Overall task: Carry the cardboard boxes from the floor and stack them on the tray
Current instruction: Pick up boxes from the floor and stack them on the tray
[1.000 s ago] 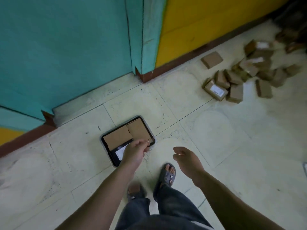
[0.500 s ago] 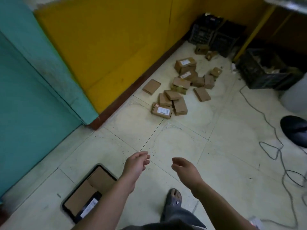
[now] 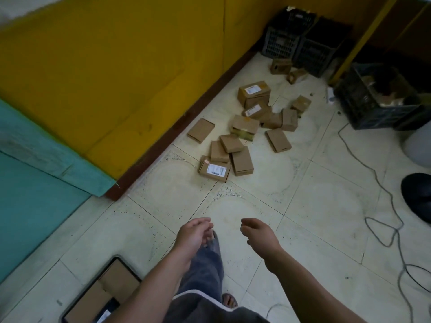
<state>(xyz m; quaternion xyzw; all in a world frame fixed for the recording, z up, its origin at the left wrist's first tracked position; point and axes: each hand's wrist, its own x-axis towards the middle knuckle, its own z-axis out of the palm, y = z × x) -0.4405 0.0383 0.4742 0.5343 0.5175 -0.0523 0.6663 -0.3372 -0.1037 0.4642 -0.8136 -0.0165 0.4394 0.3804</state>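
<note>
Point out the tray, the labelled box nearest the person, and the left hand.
tray [image 3: 116, 259]: head view, dark rim at its far corner.
labelled box [image 3: 214, 169]: head view, on its white label.
left hand [image 3: 192, 234]: head view, back of the hand.

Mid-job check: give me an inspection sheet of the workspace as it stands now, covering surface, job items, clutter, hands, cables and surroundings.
Surface: pale tiled floor, speckled and scuffed.
Job's things: loose pile of brown cardboard boxes by the wall; dark rectangular tray at lower left, holding flat cardboard boxes.
Clutter: black plastic crates in the far corner, another crate with contents to the right; dark round object at the right edge.
Hands: left hand and right hand both empty, fingers loosely curled, above the floor.
Cables: grey cable looping across the floor on the right.
Surroundings: yellow wall with brown skirting; teal panel at left.
</note>
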